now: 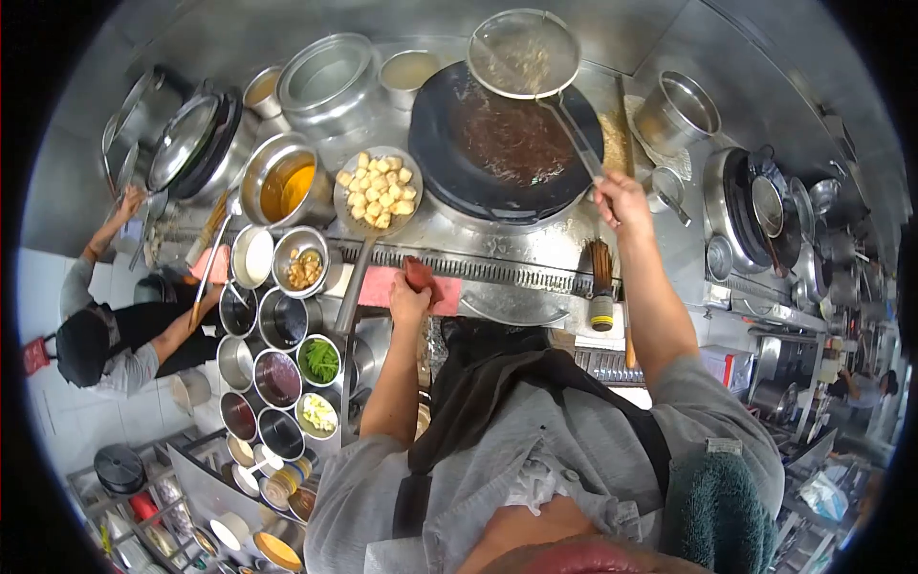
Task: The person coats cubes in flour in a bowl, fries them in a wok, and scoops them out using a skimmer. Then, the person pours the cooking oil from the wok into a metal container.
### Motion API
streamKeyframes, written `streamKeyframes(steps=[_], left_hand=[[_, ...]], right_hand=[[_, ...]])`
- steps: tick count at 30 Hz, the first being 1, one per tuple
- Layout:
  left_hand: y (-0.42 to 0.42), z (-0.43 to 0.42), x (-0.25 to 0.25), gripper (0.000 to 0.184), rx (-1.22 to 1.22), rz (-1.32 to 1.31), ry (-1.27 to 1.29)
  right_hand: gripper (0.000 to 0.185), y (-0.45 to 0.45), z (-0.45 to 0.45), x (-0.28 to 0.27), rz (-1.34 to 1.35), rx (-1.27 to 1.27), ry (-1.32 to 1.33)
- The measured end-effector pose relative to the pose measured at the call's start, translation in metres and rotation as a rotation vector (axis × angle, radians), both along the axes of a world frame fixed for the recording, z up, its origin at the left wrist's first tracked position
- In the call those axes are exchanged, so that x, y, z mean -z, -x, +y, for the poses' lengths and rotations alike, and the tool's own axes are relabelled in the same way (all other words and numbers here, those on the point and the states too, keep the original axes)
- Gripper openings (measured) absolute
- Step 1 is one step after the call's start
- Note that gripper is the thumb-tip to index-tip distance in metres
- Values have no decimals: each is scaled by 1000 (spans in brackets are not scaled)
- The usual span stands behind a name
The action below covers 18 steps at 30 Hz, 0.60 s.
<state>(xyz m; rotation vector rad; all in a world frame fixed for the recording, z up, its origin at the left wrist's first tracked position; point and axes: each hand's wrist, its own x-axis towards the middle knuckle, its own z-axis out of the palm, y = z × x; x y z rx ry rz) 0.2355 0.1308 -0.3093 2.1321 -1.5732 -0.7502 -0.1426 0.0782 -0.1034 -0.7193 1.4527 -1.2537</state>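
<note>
My right hand [623, 203] grips the long handle of a round mesh strainer [524, 53], held tilted over the far side of a black wok [435, 134]. Pale bits lie in the mesh. Dark bubbling liquid [507, 134] is in the wok. Closer to my body, my left hand [409, 300] is closed around a dark red bundle [418, 274] that looks like a folded cloth. Beneath it lies a flat pink cloth [445, 297] on the stove's front edge. Left of the wok, a long-handled skimmer [356, 277] holds pale browned cubes [378, 191].
Metal pots, including one with orange liquid [287, 189], stand left of the wok. Several ingredient tins, one with chopped greens [318, 360], line my left side. A brush [601, 287] and a tall pot [677, 110] are at right. Another person [96, 335] works at far left.
</note>
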Motion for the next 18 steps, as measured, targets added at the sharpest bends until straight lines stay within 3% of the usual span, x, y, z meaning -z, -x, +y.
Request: streamKeyframes(steps=[2,3,4,5,6,8,9,11,13,15,16,18], left_hand=[[15,1,-8,50,128,34,-21],[18,0,-2,51,151,68,-13],[22,-3,-12,56,134,90,-44],[22,-5,-22,57,59,333,-83],[22,-6,-33,57,-21,577,-127],[7,-8,-36,56,-73,1090,-341],[16,-3,-51,51,-115,1188,-276],[36,5,-104,47,-112,1373,-258],[59,2,-119,37,-119,1346,-115],[81,-11,-131,27,-101,1255,-32],[85,-15,-130,21,-153,1182,-12],[94,-29,-130,12,-242,1146,-134]], right_hand=[[31,39,-11,-11,288,-55,10],[31,57,-19,-10,287,-35,22],[27,75,-29,-2,646,-1,36],[23,92,-39,8,1005,34,41],[23,114,-52,25,1002,47,45],[36,158,-72,59,1580,-74,74],[34,169,-74,56,1354,-93,-106],[38,194,-68,54,1300,-65,-54],[43,216,-55,58,1234,-58,-7],[41,240,-42,59,421,154,-76],[40,221,-20,18,367,264,-51],[37,259,-9,28,167,232,102]])
